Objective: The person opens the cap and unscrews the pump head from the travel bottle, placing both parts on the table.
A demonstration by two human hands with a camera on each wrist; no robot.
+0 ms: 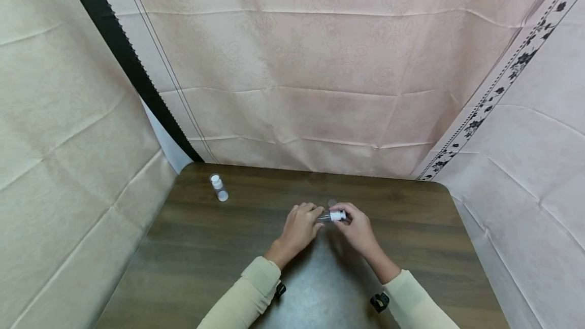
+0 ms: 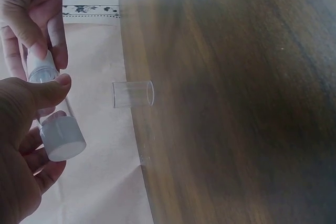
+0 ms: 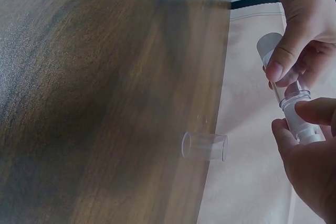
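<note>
Both hands hold one small clear bottle (image 1: pixel 324 218) above the table, tipped nearly sideways in the head view. My left hand (image 1: pixel 298 228) grips its transparent body, thumb on one side and fingers curled round the other; a white base (image 2: pixel 64 139) sticks out below. On the bottle's other end, the thumb and fingers of my right hand (image 1: pixel 358 231) pinch the white top (image 3: pixel 298 118), partly covering it. A clear cylindrical cap (image 3: pixel 206 147) stands apart from the bottle on the table, just beyond the hands.
A second bottle (image 1: pixel 219 188) with a white top and base is at the back left of the brown wooden table (image 1: pixel 205 263). Pale patterned cloth (image 1: pixel 297 65) hangs behind the table's far edge and along both sides.
</note>
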